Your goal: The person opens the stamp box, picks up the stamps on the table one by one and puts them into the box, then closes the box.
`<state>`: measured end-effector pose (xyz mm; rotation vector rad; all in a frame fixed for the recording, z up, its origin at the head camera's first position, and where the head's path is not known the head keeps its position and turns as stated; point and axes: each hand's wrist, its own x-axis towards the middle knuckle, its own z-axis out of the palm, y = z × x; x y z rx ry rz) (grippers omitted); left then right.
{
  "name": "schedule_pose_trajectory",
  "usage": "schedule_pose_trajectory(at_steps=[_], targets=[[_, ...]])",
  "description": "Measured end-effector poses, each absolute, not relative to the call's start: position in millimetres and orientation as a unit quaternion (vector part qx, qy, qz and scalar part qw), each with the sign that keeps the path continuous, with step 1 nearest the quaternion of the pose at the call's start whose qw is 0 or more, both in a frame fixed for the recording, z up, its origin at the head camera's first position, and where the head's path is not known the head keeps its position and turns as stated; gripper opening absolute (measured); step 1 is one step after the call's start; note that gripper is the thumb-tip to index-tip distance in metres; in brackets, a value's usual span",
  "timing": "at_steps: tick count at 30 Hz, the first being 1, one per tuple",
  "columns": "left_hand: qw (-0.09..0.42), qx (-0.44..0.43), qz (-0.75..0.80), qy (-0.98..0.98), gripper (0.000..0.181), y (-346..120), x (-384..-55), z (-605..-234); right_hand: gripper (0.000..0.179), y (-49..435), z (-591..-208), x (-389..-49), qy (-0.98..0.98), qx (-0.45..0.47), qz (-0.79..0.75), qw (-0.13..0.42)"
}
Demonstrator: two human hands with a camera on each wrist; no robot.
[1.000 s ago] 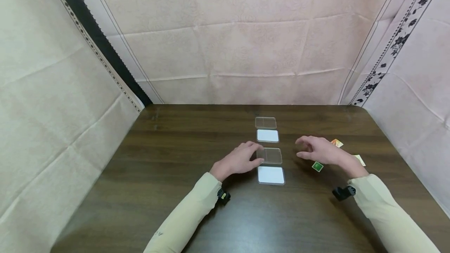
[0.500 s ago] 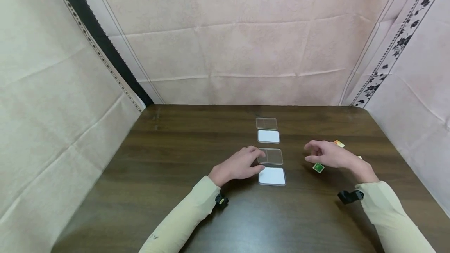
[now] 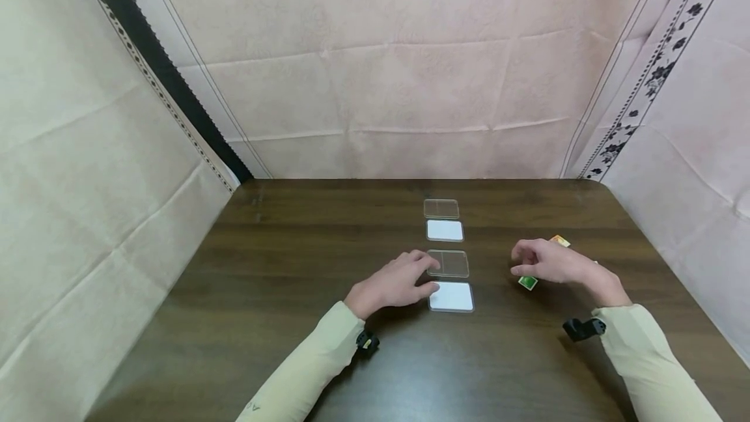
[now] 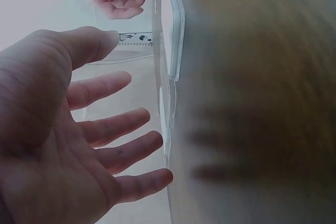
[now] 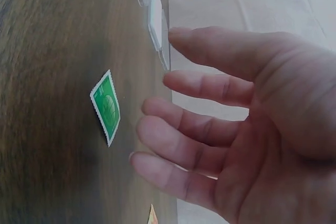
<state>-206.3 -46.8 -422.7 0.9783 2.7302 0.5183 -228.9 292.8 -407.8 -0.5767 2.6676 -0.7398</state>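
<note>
Four flat, rounded rectangles line up front to back across the dark wood-grain counter in the head view: the near white panel, the near clear tray, the far white panel and the far clear tray. The trays look like thin see-through plastic, each crossed by a fine line. The person's left hand is spread beside the near pair; the right hand, fingers loosely bent and pinching nothing visible, is over a green stamp, near an orange-patterned piece. Creased cream cloth walls the space, with a black floral border on the right. Small dark marks on the left sleeve are too small to read.

In the left wrist view, the left hand's fingers are well parted, casting blurred shadows on the counter.

In the right wrist view, the stamp lies on the counter, apart from the right hand's relaxed fingers. It has a toothed white edge and a pale rounded motif; any lettering is too blurred to read.
</note>
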Motion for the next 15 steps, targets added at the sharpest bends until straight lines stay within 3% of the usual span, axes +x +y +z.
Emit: schedule_pose_trajectory(at_steps=[15], targets=[[0.121,0.329,0.141,0.926,0.047,-41.9,-200.9,-424.2,0.028,299.1,-411.3,-229.3,0.932,-0.202,-0.228,0.195]])
